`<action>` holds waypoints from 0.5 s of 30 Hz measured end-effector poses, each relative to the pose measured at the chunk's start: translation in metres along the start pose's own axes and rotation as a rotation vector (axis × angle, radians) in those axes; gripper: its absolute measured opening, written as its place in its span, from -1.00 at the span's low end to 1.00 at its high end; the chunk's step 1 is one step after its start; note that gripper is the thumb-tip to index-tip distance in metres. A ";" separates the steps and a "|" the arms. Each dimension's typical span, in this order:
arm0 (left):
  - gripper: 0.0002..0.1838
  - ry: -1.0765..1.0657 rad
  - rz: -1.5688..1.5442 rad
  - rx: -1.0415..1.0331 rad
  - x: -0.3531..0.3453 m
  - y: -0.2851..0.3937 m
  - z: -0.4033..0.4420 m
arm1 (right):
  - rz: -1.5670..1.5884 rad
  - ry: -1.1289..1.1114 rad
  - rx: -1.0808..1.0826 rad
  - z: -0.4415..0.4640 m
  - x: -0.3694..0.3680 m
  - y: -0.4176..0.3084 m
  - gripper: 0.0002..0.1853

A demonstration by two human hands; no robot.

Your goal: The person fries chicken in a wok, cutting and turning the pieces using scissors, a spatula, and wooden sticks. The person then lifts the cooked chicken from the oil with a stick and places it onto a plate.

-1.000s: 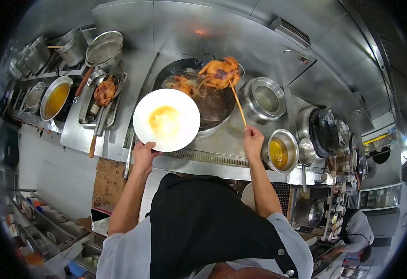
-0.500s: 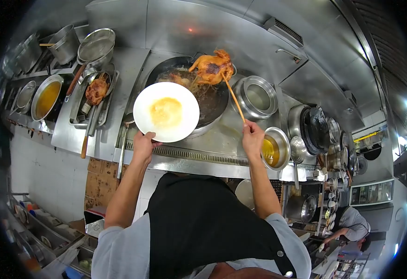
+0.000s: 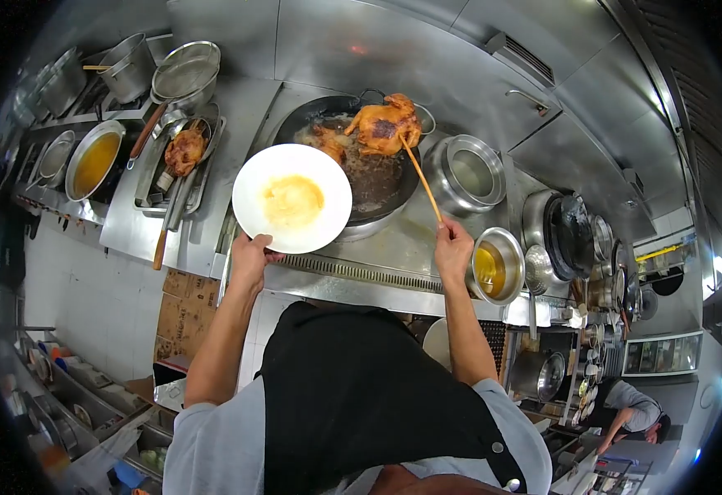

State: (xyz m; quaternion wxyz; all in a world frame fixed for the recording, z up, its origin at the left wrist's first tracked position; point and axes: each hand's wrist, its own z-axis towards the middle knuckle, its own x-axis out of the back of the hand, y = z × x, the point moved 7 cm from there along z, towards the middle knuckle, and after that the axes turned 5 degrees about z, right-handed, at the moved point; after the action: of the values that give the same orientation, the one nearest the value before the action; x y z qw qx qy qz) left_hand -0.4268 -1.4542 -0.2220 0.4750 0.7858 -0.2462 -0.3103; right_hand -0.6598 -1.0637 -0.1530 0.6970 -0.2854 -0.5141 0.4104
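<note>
My left hand (image 3: pixel 251 257) grips the near edge of a white dish (image 3: pixel 255 173), with a yellowish wet patch in its middle. In my right hand (image 3: pixel 454 247) is a long wooden stick (image 3: pixel 423 181). Its far end meets a browned whole chicken (image 3: pixel 390 124), which hangs over the back right of a black wok (image 3: pixel 295 117). Dark bubbling oil (image 3: pixel 377 181) fills the wok, and another browned piece (image 3: pixel 329 143) lies in it, partly hidden by the dish.
Right of the wok stand a steel pot (image 3: pixel 497 169), a bowl of yellow oil (image 3: pixel 512 280) and a perforated ladle (image 3: pixel 540 262). On the left, a tray (image 3: pixel 148 198) holds a browned chicken (image 3: pixel 185 152) in a strainer. Another person (image 3: pixel 637 408) bends at the far right.
The view has shifted slightly. The white dish sits a little further left against the wok, and the chicken on the stick appears slightly lower. Both hands keep their holds.
</note>
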 end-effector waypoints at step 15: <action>-0.61 -0.009 0.056 0.010 -0.014 -0.003 0.037 | 0.030 -0.016 0.056 -0.019 0.010 -0.045 -0.74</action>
State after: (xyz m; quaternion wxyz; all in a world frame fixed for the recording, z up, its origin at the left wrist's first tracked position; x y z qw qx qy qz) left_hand -0.4632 -1.4656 -0.2344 0.4787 0.7794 -0.2718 -0.2991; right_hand -0.6275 -1.0777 -0.1171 0.6942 -0.2702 -0.5038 0.4373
